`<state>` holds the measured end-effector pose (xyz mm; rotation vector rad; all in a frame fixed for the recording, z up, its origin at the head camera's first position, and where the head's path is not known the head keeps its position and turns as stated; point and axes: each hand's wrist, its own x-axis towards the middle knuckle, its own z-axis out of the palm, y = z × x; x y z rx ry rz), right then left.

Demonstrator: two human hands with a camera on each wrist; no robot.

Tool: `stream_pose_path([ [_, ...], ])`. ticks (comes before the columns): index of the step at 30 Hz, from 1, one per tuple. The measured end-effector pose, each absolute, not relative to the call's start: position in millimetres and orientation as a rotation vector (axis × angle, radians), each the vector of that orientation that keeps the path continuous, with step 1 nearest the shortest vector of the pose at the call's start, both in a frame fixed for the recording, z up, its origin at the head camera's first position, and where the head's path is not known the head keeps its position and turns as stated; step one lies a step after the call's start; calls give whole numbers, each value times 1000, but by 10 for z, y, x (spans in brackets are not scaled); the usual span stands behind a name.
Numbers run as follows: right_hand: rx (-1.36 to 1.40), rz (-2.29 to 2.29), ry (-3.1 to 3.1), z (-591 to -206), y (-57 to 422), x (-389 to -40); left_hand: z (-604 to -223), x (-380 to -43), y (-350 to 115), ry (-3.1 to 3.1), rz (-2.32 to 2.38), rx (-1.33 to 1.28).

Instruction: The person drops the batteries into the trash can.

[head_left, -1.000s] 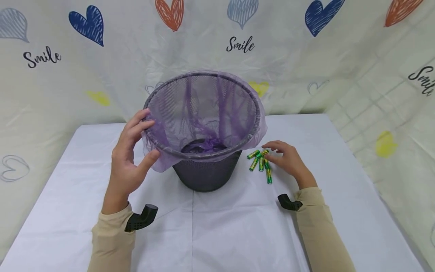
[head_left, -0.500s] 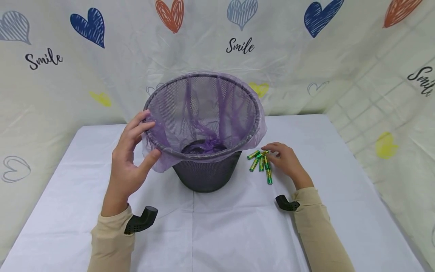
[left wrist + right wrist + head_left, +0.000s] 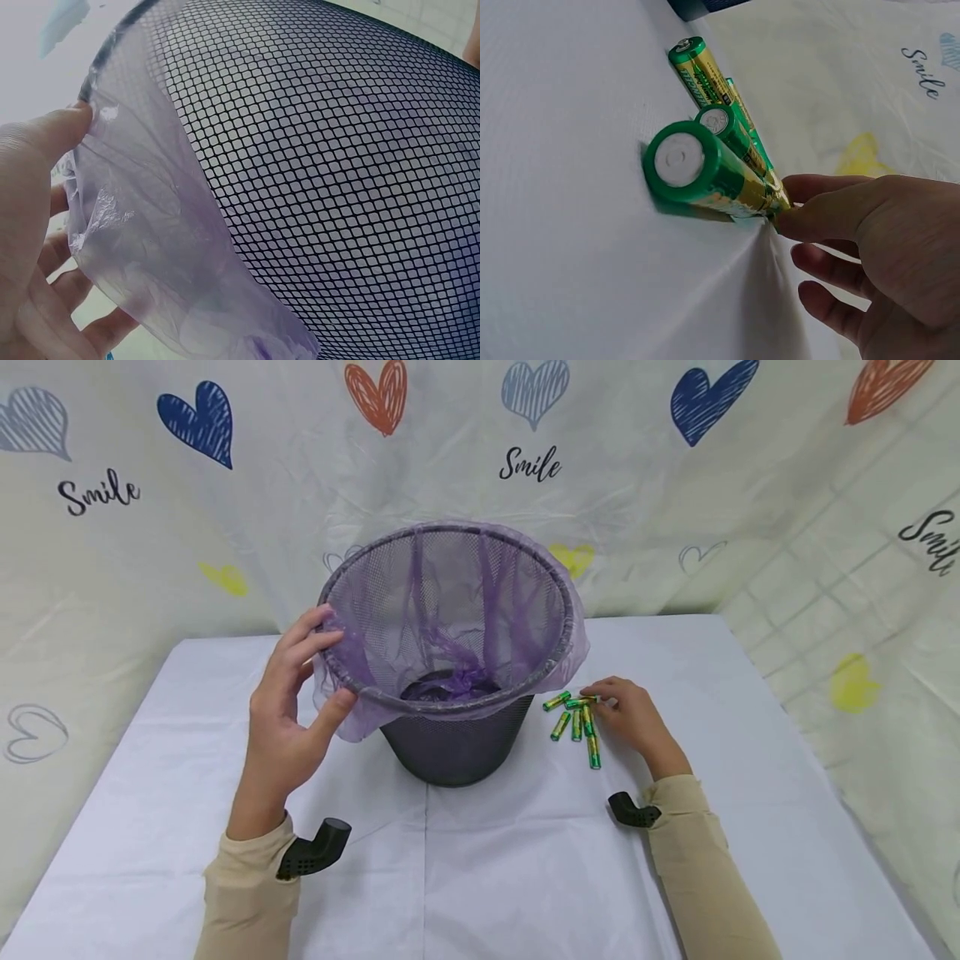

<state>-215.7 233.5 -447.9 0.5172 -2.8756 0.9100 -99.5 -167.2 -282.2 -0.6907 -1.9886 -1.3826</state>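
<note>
Right fingers: right hand [image 3: 633,718] has thumb and index nearly meeting, looks like a pinch on one end of a battery [image 3: 581,702]; rest curl loosely, holding nothing. Can't tell if it's off the counter.
Pinch reason: gripping the end probably keeps fingers clear of its neighbours; the hand comes in from the right, so the right end is the handy one.
Battery vs fingers: right end between the tips, body pointing left toward the bin, lying across the far side of the pile.
Left fingers: left hand [image 3: 281,727] curled over the bin's left rim, thumb outside on the near side, index and middle lapped over the edge; holds rim and liner together.
Left-hand reason: likely steadies the bin and stops the fold slipping.
Other batteries: green-and-gold batteries [image 3: 560,726] loose, near and left of the right fingertips; one just left of the pinched one, longest reach toward the near side at right.
Bin: black mesh bin [image 3: 453,750] stands left of the pile, mouth facing up, between the hands.
Liner: purple liner [image 3: 491,585] lines the inside and folds over the rim, presumably to hold it in place; slack bunched at the bottom.
Surface: white-covered counter [image 3: 495,868] carries bin and pile.
</note>
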Motion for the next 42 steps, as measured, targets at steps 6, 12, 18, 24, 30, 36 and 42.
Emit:
stream_pose_path([
  [6, 489, 897, -2878, -4499, 2363, -2156, -2831, -987, -1676, -1993, -1393, -688],
  [12, 437, 888, -2883, -4512, 2363, -2158, -2828, -988, -1671, -2004, -1375, -688],
  [18, 355, 897, -2921, -4521, 2357, -2150, -2843, -977, -1672, -2013, -1364, -678],
  [24, 338, 941, -2877, -4461, 2377, -2125, -2842, -970, -1671, -2014, -1349, -677],
  [30, 335, 999, -2834, -4434, 2407, -2133, -2842, -975, -1670, -1990, -1372, -685],
  [36, 348, 1044, -2772, -4412, 2422, -2133, -2854, -982, -1670, -1970, -1394, -697],
  [42, 335, 1109, -2733, -4366, 2411, -2103, -2826, -990, -1665, -1978, -1379, -702],
])
